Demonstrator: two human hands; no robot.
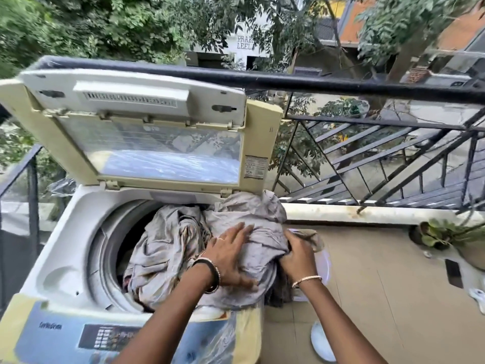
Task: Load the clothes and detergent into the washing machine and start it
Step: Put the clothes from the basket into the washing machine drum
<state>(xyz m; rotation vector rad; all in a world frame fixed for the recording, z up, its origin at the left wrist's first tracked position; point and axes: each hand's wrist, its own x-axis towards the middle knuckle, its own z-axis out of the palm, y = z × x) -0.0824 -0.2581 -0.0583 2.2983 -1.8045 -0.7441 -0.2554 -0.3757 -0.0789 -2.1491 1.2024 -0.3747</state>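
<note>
A top-loading washing machine (65, 258) stands at the left with its lid (157, 132) raised. A big bundle of grey cloth (168, 243) lies half in the drum and half over the machine's right rim. My left hand (231, 253) presses flat on the cloth with fingers spread. At the bundle's right edge, my right hand (296, 256) grips a fold of the same cloth, beside the machine. A control panel (115, 337) runs along the near edge. No detergent is in view.
A black metal railing (367, 143) borders the balcony behind and to the right. A pale tub (324, 266) sits under the cloth on the tiled floor (380, 298). A potted plant (446, 237) stands at the right; a white object (321, 342) lies near my right arm.
</note>
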